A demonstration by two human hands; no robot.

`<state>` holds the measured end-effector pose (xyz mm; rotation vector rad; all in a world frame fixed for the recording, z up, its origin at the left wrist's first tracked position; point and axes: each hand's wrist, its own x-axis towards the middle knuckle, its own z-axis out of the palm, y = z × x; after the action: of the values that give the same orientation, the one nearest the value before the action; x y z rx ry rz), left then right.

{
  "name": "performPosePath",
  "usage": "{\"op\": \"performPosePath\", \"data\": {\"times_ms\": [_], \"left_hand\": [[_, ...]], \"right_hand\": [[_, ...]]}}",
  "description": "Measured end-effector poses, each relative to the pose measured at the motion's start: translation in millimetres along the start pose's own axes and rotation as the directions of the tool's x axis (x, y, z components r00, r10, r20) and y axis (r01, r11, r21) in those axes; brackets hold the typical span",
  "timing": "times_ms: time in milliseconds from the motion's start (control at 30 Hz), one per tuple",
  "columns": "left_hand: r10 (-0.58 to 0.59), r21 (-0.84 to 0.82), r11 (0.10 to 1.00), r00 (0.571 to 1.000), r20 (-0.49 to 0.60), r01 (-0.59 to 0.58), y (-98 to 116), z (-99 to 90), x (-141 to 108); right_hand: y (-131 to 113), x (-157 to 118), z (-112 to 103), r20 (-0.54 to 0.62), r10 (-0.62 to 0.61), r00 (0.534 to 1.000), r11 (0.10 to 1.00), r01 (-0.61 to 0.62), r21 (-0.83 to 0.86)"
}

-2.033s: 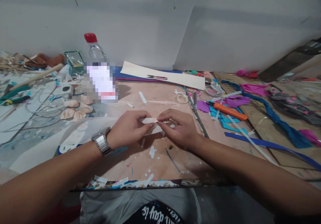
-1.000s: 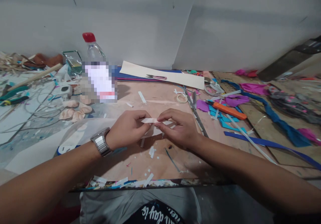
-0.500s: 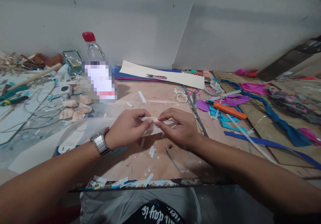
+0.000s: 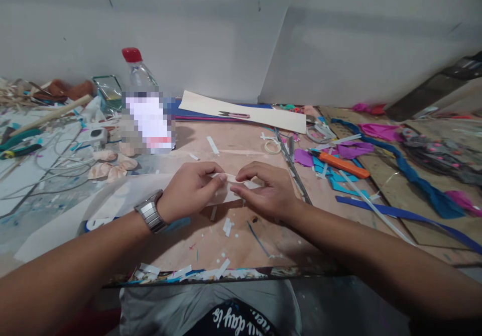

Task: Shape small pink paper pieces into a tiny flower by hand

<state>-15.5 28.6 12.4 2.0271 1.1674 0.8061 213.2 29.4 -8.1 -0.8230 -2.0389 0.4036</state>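
Observation:
A long, thin, pale strip (image 4: 131, 190), paper or cloth (I cannot tell which), stretches from the left across the table up to my hands. My left hand (image 4: 192, 189) pinches its upper edge between thumb and forefinger, a metal watch on the wrist. Just to the right, my right hand (image 4: 269, 188) has thumb and forefinger at the same edge, with the strip's end running under its fingers. The strip's edge looks folded or rolled between the two hands. Part of it lies hidden behind my left hand.
Behind stand a red-capped bottle (image 4: 141, 75) and a cream sheet (image 4: 278, 117) with thread snips (image 4: 233, 115) on it. To the right lie scissors (image 4: 291, 162), a tape roll (image 4: 273, 146), an orange cutter (image 4: 341, 164) and a blue strip (image 4: 406, 214). Paper scraps (image 4: 227, 227) dot the table (image 4: 233, 250).
The thumb and forefinger of my right hand have parted slightly at the strip's edge. My left hand keeps its pinch, almost unmoved.

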Motion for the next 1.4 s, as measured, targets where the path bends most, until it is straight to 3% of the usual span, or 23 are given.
{"op": "performPosePath", "data": {"times_ms": [333,633,1000,1200,1300,1400], "left_hand": [[0.036,0.041,0.998,0.997,0.064,-0.039,-1.2,4.7,-1.4],[0.077,0.123,0.989,0.996,0.035,-0.08,-1.0,2.7,-0.9],[0.003,0.228,0.973,0.993,-0.122,0.025,-6.3,-1.8,2.3],[0.223,0.223,0.95,0.975,0.008,-0.219,-4.1,4.1,-1.2],[0.201,0.231,0.951,0.978,0.046,-0.206,-3.0,4.5,-1.2],[0.137,0.211,0.968,0.99,0.014,-0.137,-2.6,1.7,0.3]], "right_hand": [[-2.2,-0.7,5.7,0.061,0.195,0.979,0.979,-0.198,0.041],[2.7,-0.9,7.2,0.066,0.192,0.979,0.976,-0.198,0.087],[7.3,0.2,7.4,0.024,0.227,0.974,0.968,-0.228,0.105],[2.5,-1.4,7.5,0.089,0.197,0.976,0.972,-0.206,0.108],[0.6,-1.3,6.1,0.106,0.166,0.98,0.979,-0.177,0.101],[0.6,-0.8,4.7,0.102,0.134,0.986,0.987,-0.142,0.077]]}}
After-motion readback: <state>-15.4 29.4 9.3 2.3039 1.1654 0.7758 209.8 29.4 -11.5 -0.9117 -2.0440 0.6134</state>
